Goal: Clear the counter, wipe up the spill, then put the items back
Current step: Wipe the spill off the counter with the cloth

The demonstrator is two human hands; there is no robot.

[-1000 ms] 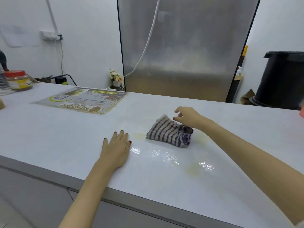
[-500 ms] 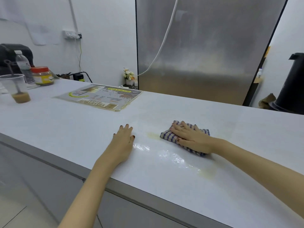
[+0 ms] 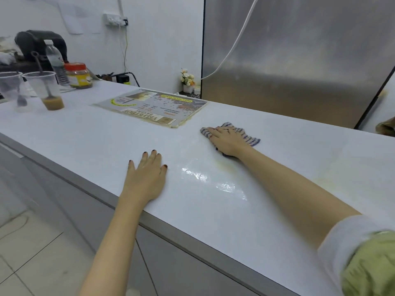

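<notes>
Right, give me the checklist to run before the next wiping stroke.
1. Right hand flat on cloth: ok.
2. Left hand flat on counter, bracing: ok.
3. Spill gone: not ok; wet patch and yellowish stain show near the cloth.
4. Cups clear of the wiping zone: ok, far left.
5. Menu sheet dry: cannot tell.
</notes>
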